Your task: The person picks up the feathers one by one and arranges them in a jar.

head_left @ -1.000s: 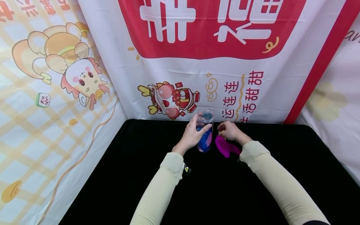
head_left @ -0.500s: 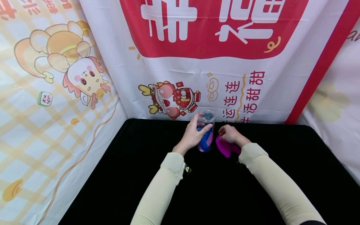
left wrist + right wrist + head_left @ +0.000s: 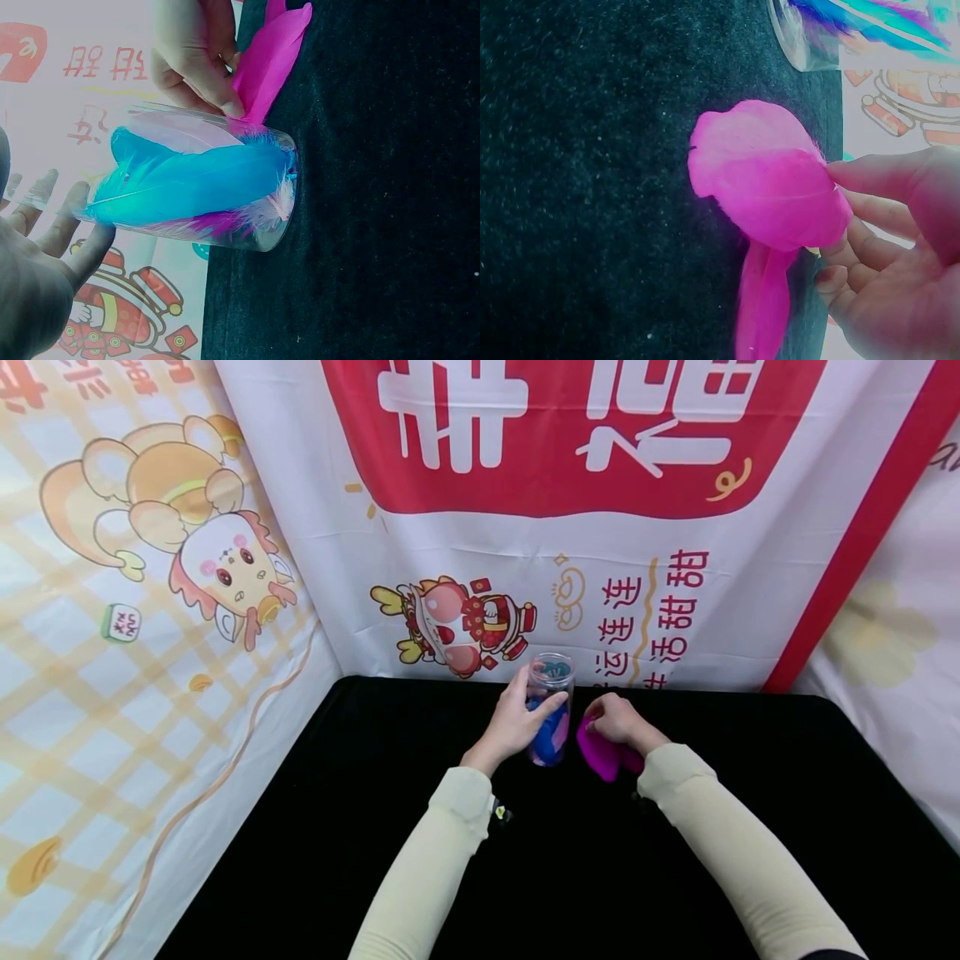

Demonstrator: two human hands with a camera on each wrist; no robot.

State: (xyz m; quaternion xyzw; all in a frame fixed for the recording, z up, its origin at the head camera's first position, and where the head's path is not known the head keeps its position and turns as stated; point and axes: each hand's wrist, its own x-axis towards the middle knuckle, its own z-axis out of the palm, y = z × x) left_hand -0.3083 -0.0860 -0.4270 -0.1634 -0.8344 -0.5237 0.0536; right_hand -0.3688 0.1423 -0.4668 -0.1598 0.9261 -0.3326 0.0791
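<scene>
A tall clear jar [image 3: 552, 680] stands upright near the back of the black table. My left hand [image 3: 516, 724] grips its side, thumb across the front. Blue feathers [image 3: 199, 180] fill much of the jar, with a pale pink feather [image 3: 176, 132] and some magenta fluff among them. Just right of the jar, my right hand [image 3: 619, 721] pinches a broad magenta feather [image 3: 761, 176] by its edge between thumb and fingers. Below it in the right wrist view, a narrower magenta feather [image 3: 763, 311] extends downward. A small yellowish bit [image 3: 814, 252] shows by the fingertips.
The black-covered table [image 3: 555, 877] runs up to a printed white and red cloth [image 3: 465, 539] right behind the jar. Another cloth [image 3: 172, 693], checked and with a cartoon animal, hangs along the left side.
My right hand has come down slightly onto the magenta feather, whose outline has shifted and narrowed a little. The left hand and jar have stayed in place.
</scene>
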